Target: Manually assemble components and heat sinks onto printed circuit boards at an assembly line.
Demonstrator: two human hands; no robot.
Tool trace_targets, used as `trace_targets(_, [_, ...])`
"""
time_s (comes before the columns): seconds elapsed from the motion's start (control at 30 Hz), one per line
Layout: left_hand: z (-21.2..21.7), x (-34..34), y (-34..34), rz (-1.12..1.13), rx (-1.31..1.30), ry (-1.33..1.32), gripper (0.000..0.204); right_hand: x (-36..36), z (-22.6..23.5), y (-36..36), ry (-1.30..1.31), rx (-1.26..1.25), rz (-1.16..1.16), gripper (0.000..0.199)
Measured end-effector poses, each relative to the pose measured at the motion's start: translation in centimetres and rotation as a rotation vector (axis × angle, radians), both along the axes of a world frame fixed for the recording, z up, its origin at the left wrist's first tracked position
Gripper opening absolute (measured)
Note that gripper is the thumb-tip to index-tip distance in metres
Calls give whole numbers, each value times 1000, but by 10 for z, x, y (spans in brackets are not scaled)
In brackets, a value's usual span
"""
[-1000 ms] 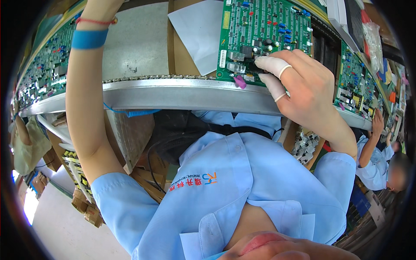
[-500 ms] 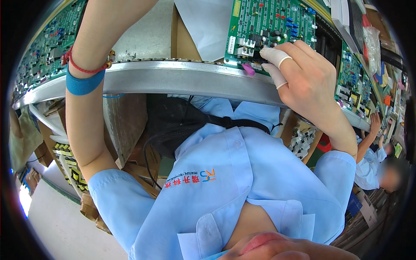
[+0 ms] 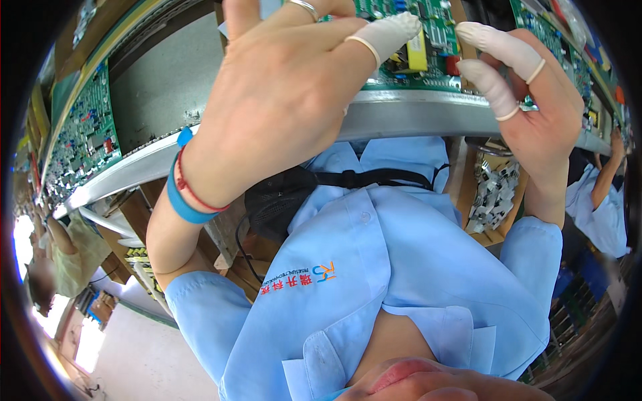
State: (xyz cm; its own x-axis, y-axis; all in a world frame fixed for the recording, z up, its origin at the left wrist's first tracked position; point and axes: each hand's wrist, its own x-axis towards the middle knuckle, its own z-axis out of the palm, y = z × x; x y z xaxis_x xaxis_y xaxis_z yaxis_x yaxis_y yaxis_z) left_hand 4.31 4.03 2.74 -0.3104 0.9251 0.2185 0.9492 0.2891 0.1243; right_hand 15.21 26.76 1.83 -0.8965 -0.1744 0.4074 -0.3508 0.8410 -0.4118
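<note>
The person in front of me is wearing a pale-blue, short-sleeved button shirt (image 3: 301,321) with a pointed collar (image 3: 326,354), and red, blue and orange embroidery (image 3: 326,270) is running across the chest. A black strap (image 3: 394,175) with a buckle is circling the waist beside a soft black pouch (image 3: 277,204). A teal wristband (image 3: 182,206) and a thin red cord bracelet (image 3: 182,179) are encircling the left wrist; a silver ring (image 3: 304,8) is gleaming on the left hand (image 3: 281,100). White, roll-rimmed finger cots (image 3: 391,40) are sheathing digits on that hand and the right hand (image 3: 545,113).
</note>
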Motion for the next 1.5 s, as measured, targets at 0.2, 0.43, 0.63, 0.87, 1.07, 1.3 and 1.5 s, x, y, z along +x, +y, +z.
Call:
trace_targets(0.2, [-14, 2, 18, 31, -182, -168, 65, 49, -19, 32, -14, -117, -310, 26])
trace_targets(0.43, [-21, 14, 22, 140, -168, -197, 78, 88, -41, 61, -40, -213, -436, 22])
trace_targets(0.63, [-25, 19, 22, 155, -183, -131, 77, 106, -57, 71, 96, -139, -422, 21])
trace_targets(0.87, [-42, 14, 11, -24, -11, 179, 46, 153, -70, 109, 84, -176, -660, 22])
trace_targets(1.07, [-58, 4, 8, -32, 64, 76, 60, 218, -86, 137, 60, -207, -1047, 22])
trace_targets(1.3, [-66, 8, 5, 69, 141, -105, 64, 248, -111, 142, -14, -96, -1323, 24])
trace_targets(1.5, [-59, 13, 6, -51, 60, 205, 60, 243, -118, 151, -118, -75, -1381, 26])
